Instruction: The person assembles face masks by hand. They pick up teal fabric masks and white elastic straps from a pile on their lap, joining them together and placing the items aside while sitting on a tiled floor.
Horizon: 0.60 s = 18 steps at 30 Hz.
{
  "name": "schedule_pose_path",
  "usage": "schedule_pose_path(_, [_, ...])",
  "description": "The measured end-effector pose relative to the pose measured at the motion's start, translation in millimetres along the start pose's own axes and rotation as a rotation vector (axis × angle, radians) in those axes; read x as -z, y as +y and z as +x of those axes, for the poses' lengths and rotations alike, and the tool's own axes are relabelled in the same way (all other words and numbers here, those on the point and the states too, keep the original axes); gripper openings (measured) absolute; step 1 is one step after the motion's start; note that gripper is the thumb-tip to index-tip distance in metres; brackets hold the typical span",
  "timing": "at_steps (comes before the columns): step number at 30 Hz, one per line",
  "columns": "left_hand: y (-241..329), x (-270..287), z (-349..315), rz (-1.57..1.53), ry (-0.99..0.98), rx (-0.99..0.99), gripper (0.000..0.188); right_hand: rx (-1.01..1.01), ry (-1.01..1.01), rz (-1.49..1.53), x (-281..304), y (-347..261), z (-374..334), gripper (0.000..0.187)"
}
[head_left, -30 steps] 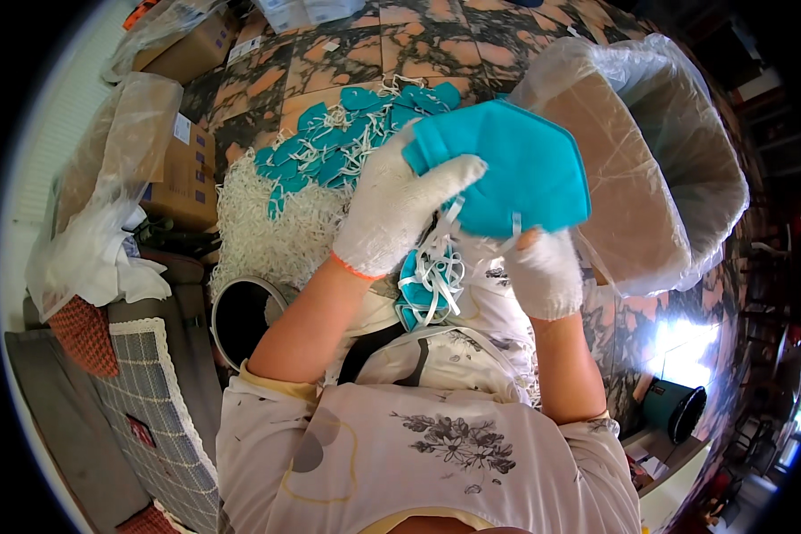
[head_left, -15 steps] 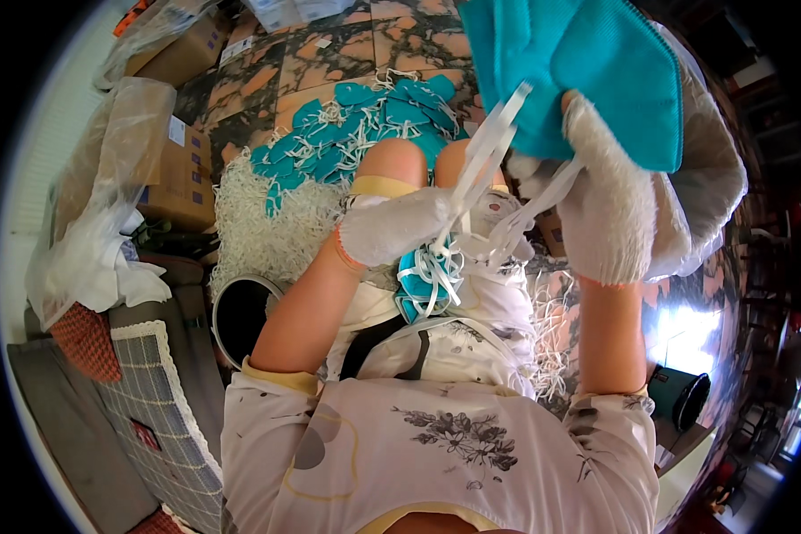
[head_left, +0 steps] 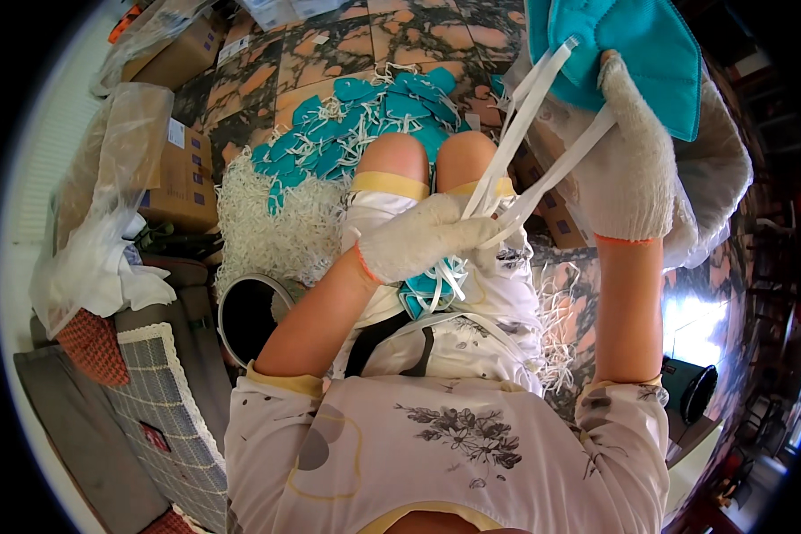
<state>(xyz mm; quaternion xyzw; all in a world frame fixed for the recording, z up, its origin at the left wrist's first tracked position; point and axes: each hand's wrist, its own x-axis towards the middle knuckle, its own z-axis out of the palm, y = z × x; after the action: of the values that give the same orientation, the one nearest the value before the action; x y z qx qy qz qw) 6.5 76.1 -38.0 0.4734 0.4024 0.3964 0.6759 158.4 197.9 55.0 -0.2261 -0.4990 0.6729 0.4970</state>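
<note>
- Patterned shirt (head_left: 454, 454) fills bottom center.
- Left hand (head_left: 423, 238), white-gloved, center of frame: fingers curled around the strap ends, over the lap.
- Teal piece with white strands (head_left: 436, 287) rests on the lap, just below the left hand.
- White straps (head_left: 518, 129) run taut from the left hand to the mask.
- Right hand (head_left: 636, 165), gloved, upper right: closed on the mask's lower edge; far-side fingers hidden.
- Mask (head_left: 645, 67), teal, top right, tilted, above the right hand.
- Dark bin (head_left: 245, 320), left of center.
- White strand heap (head_left: 276, 231), beyond the bin.
- Teal mask pile (head_left: 329, 138) on the tiled floor (head_left: 325, 58), upper center-left.
- Cardboard box (head_left: 182, 182), upper left.
</note>
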Motion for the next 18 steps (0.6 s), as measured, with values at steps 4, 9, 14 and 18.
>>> schedule_pose_path(4, [-13,-1,1,0.005,0.011,0.031,0.035,-0.177,-0.108,0.284,0,-3,-2,0.039])
schedule_pose_path(9, [6,-8,-18,0.07,-0.009,0.155,0.028,-0.317,-0.155,0.499,42,-6,16,0.03])
schedule_pose_path(14, [8,1,-58,0.207,-0.077,0.299,0.027,-0.239,-0.209,0.439,136,-42,28,0.026])
schedule_pose_path(18, [4,0,-71,0.244,-0.105,0.038,0.02,-0.14,-0.365,-0.231,93,-27,-36,0.046])
